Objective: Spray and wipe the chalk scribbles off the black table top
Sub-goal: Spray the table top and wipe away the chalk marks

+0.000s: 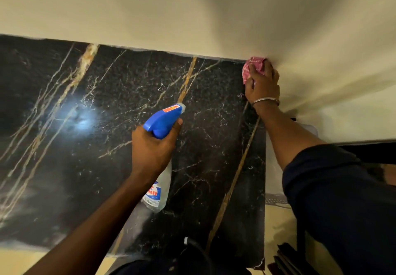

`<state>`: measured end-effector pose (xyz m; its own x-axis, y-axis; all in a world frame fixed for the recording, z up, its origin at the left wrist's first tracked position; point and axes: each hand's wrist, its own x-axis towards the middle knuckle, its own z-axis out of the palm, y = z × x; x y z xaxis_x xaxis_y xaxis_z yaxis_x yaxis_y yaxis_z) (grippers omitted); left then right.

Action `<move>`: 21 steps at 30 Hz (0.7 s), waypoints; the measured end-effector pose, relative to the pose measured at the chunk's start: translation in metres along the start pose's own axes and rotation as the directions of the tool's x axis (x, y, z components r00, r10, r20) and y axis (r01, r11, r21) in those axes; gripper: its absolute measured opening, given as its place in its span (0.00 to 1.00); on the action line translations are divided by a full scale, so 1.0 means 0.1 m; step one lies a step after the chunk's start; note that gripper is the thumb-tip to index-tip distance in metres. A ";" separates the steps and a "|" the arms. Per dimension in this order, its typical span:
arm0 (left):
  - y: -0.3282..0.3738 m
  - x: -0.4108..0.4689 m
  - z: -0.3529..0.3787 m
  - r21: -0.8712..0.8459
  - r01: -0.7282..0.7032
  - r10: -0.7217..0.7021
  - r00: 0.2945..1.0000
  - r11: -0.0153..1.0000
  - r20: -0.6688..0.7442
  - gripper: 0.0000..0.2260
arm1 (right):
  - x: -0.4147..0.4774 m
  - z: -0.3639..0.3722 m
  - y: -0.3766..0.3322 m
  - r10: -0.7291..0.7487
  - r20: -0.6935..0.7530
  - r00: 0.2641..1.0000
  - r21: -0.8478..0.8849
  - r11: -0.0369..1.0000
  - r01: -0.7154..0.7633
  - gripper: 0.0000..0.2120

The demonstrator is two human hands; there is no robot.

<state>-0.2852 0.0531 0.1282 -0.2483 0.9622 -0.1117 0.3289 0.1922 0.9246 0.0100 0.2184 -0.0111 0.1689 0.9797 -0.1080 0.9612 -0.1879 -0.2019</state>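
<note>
The black marble-patterned table top (107, 167) with gold and white veins fills the left and middle of the head view, and it meets a cream wall at its far edge. My left hand (153, 146) grips a clear spray bottle (159, 189) by its blue trigger head (164, 121), held above the middle of the top with the nozzle pointing toward the far right. My right hand (262, 82) holds a bunched pink cloth (252, 66) pressed at the table's far right corner against the wall. No clear chalk scribbles stand out among the veins.
The cream wall (192, 13) runs along the far edge and turns at the right corner. The table's right edge (265, 189) drops to a cream floor with dark objects (285, 257) beside it. A bright light glare (84, 120) sits on the left part.
</note>
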 end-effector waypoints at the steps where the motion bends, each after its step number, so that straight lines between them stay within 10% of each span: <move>1: 0.00 0.00 0.01 0.000 -0.006 0.006 1.000 1.000 -0.001 0.06 | 0.00 0.00 0.00 -0.005 0.002 1.000 -0.005 1.000 0.005 0.25; 21: -0.06 -0.32 -0.10 -0.057 -0.200 0.202 0.979 0.978 0.029 0.08 | -3.71 0.29 0.17 0.066 0.024 0.997 -0.011 0.998 -0.066 0.26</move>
<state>-0.2878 0.0194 0.1302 -0.1503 0.9864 0.0666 0.3196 -0.0152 0.9474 -0.0422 -0.1504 -0.0028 0.2271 0.9631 -0.1445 0.9502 -0.2516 -0.1837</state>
